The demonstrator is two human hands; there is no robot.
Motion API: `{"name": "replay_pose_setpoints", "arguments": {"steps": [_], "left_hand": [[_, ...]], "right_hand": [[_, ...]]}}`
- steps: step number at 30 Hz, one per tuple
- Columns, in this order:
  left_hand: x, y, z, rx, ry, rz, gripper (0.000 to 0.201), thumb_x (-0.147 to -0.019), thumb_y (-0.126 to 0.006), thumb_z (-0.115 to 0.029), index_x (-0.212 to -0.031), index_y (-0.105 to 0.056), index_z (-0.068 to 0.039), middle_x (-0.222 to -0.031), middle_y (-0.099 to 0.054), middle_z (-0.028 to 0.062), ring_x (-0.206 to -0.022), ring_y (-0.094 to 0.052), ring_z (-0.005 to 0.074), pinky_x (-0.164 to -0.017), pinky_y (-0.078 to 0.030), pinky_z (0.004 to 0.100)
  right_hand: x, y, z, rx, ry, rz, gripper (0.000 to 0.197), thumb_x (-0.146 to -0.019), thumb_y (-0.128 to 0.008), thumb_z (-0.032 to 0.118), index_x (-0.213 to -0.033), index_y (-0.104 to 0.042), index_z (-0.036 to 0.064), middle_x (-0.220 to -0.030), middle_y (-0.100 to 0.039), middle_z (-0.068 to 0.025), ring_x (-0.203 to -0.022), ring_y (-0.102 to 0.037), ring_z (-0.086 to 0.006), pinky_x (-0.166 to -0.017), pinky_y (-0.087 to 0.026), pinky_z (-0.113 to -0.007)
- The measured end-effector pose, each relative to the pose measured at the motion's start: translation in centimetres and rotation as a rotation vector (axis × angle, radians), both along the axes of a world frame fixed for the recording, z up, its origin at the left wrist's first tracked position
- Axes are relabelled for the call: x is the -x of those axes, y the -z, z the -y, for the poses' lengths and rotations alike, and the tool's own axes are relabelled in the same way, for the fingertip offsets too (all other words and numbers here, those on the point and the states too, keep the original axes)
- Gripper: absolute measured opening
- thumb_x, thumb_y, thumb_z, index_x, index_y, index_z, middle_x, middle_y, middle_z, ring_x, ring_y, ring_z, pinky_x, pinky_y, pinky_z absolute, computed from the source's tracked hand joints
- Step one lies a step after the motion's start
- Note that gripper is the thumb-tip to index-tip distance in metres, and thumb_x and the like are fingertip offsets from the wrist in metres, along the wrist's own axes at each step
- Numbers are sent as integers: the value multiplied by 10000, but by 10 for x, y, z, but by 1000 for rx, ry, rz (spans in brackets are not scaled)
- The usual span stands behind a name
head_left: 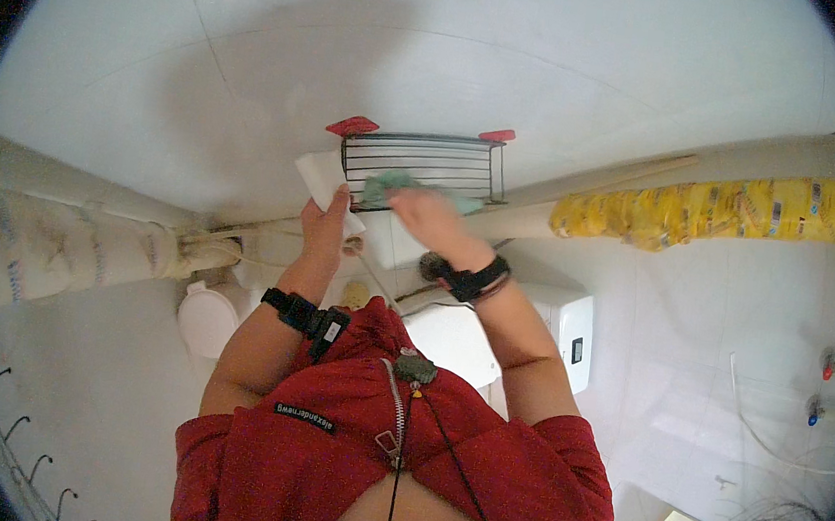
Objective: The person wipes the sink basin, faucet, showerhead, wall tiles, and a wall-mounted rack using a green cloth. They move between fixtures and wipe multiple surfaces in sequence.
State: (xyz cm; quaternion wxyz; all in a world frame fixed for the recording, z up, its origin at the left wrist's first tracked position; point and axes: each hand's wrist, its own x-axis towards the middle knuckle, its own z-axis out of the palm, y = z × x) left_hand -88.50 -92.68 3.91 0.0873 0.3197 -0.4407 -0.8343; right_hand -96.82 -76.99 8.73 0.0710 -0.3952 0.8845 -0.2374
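A black wire rack (427, 145) with a red piece at each of its upper corners is against the white wall. My right hand (431, 222) is closed on a green cloth (392, 184), which lies against the rack's lower bars. The cloth's paler end spreads toward the rack's lower right corner. At the rack's left side my left hand (325, 227) grips a smooth white object (319, 177). Its upper end sticks out above my fingers and a corner shows below them; its kind is unclear.
A yellow-wrapped pipe (713, 214) runs along the right, and a white-wrapped pipe (86, 254) along the left. Below are a white oval lid (206, 319) and a white box-shaped unit (573, 344). Hooks (41, 468) line the lower left; red and blue valves (813, 409) are at right.
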Motion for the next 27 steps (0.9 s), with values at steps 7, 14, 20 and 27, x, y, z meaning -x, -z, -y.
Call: {"name": "replay_pose_setpoints", "arguments": {"steps": [7, 14, 20, 27], "left_hand": [[0, -13, 1, 4, 30, 83, 264, -853, -621, -260, -1016, -567, -60, -877, -626, 27, -740, -582, 154, -604, -467, 312], [-2, -23, 0, 38, 9, 78, 268, -856, -617, -261, -1024, -564, -59, -882, -619, 28, -764, -569, 144, -643, -465, 306], [-3, -19, -1, -42, 5, 97, 265, -855, -621, -255, -1024, -577, -56, -901, -611, 36, -786, -567, 150, -666, -466, 314], [-3, -6, 2, -93, 17, 42, 308, -870, -598, -227, -1096, -530, -28, -952, -586, 48, -826, -560, 152, -716, -473, 304]], "right_hand": [[67, -1, -95, -53, 463, -8, 403, -921, -383, 339, -857, -606, 9, -776, -595, -252, -732, -575, -418, -633, -470, -477], [64, 19, -76, -107, 302, -237, 362, -913, -386, 322, -1047, -593, 57, -828, -641, -176, -836, -601, -353, -941, -344, -510], [47, -1, -87, -246, 330, -89, 356, -912, -407, 318, -1041, -589, 40, -874, -640, -163, -838, -591, -348, -938, -342, -490], [17, 4, 15, 748, 658, 401, 338, -947, -388, 279, -826, -534, -1, -714, -488, -44, -692, -407, -136, -623, -379, -314]]}}
